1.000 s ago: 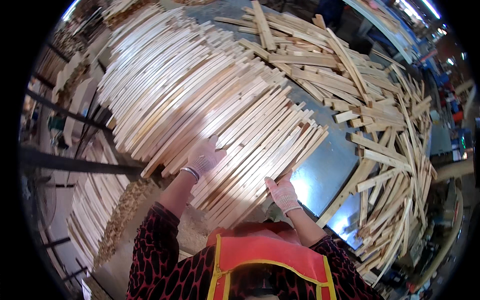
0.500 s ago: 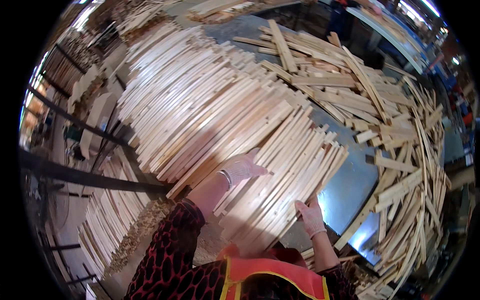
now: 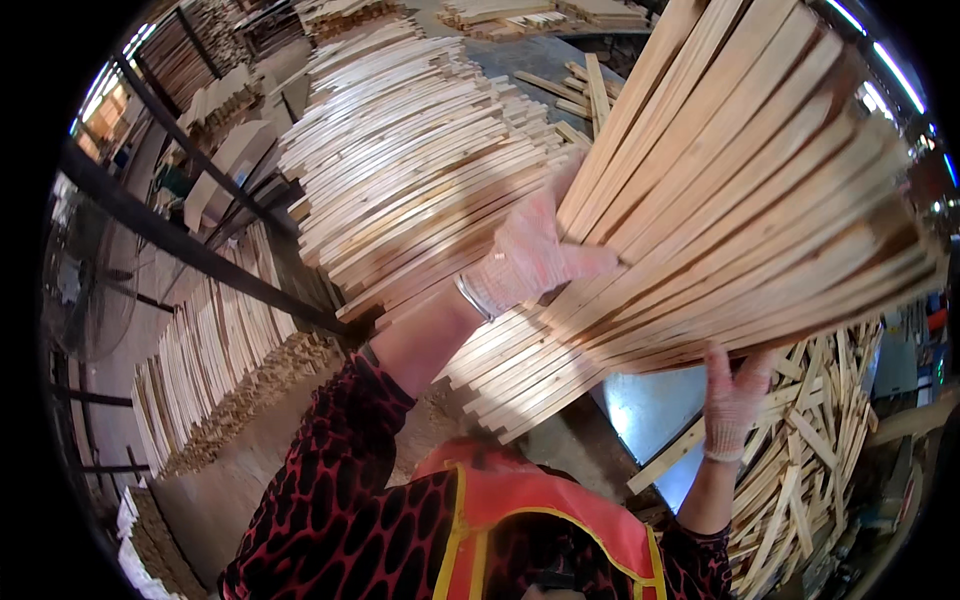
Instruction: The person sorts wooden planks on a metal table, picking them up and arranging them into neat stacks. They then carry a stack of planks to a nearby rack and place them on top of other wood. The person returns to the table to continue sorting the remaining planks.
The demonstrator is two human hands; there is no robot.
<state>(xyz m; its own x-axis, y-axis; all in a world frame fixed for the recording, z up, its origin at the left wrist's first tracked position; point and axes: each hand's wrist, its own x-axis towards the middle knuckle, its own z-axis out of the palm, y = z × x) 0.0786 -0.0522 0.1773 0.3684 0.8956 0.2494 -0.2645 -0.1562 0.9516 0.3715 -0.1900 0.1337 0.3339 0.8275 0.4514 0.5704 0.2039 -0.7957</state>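
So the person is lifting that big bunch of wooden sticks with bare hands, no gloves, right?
Not quite. The head view shows both hands in light knit gloves: the left hand presses on top of the bundle of wooden slats, and the right hand supports it from underneath. The rest is right: the bundle is lifted up off the metal table.

- left hand (image 3: 530, 255), gloved, lies flat on top of a bundle of wooden slats (image 3: 740, 200), fingers spread across them
- right hand (image 3: 735, 400), gloved, presses up under the bundle's lower edge, palm against the slats
- bundle is tilted, near ends fan out below the left hand, far ends rise up and right
- stacked slats (image 3: 400, 160) just left of the left hand
- metal table (image 3: 650, 415) shows below the bundle, left of the right hand
- loose slat pile (image 3: 810, 450) right of the right hand
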